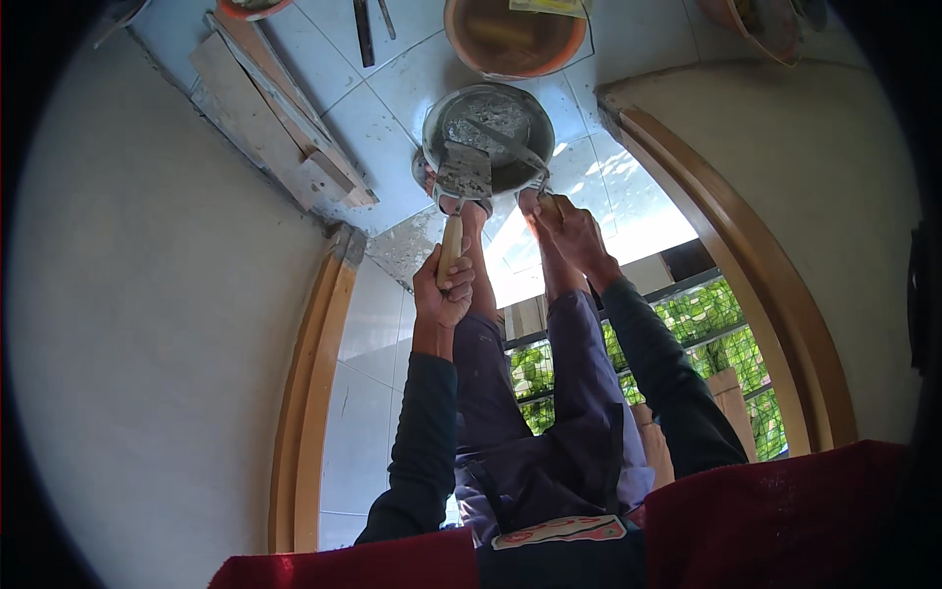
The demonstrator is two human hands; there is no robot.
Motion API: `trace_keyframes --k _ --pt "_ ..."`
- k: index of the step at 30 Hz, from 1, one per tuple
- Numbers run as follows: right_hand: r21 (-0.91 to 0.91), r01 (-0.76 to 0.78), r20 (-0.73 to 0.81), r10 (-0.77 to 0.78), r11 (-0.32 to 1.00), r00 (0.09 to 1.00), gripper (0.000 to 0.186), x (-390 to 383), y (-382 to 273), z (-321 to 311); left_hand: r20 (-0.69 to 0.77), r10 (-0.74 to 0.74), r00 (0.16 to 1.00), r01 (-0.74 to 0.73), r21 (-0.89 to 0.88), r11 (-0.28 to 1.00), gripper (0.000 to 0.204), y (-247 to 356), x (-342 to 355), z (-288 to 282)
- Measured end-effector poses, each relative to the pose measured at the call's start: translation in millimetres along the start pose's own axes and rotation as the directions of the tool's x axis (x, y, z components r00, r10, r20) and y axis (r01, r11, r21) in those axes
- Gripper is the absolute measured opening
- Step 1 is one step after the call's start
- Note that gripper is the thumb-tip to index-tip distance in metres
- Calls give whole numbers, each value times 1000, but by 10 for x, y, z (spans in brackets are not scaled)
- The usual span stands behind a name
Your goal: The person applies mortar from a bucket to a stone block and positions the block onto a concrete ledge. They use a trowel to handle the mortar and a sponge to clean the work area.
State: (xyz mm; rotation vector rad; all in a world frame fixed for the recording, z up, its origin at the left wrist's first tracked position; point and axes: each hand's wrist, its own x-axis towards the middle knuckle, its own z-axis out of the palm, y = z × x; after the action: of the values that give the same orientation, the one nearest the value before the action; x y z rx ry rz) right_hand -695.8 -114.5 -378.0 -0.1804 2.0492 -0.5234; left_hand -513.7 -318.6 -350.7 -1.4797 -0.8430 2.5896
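Note:
My left hand (pixel 442 294) is closed round the pale wooden handle of a square-bladed trowel (pixel 464 171). Its flat blade, smeared with grey, overlaps the near left rim of a round dark basin (pixel 432 118). Closed on a second handle, my right hand (pixel 577 238) holds a pointed trowel (pixel 505 143), whose long narrow blade reaches over the basin's inside from the near right. Wet grey mortar (pixel 491 106) lies in the basin, partly covered by both blades. The basin stands on the tiled floor just beyond my feet.
An orange bucket (pixel 457 44) of brownish water stands past the basin, with something yellow at its far edge. Wooden boards (pixel 250 118) lie along the left wall. Wooden door posts (pixel 312 402) rise on both sides. Dark bar-like tools (pixel 364 34) lie at the far side.

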Motion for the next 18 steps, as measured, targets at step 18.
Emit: trace_keyframes --k 18 --pt "-15 148 77 -146 989 986 44 -182 -49 74 -3 62 998 -62 3 998 43 -241 153 172"
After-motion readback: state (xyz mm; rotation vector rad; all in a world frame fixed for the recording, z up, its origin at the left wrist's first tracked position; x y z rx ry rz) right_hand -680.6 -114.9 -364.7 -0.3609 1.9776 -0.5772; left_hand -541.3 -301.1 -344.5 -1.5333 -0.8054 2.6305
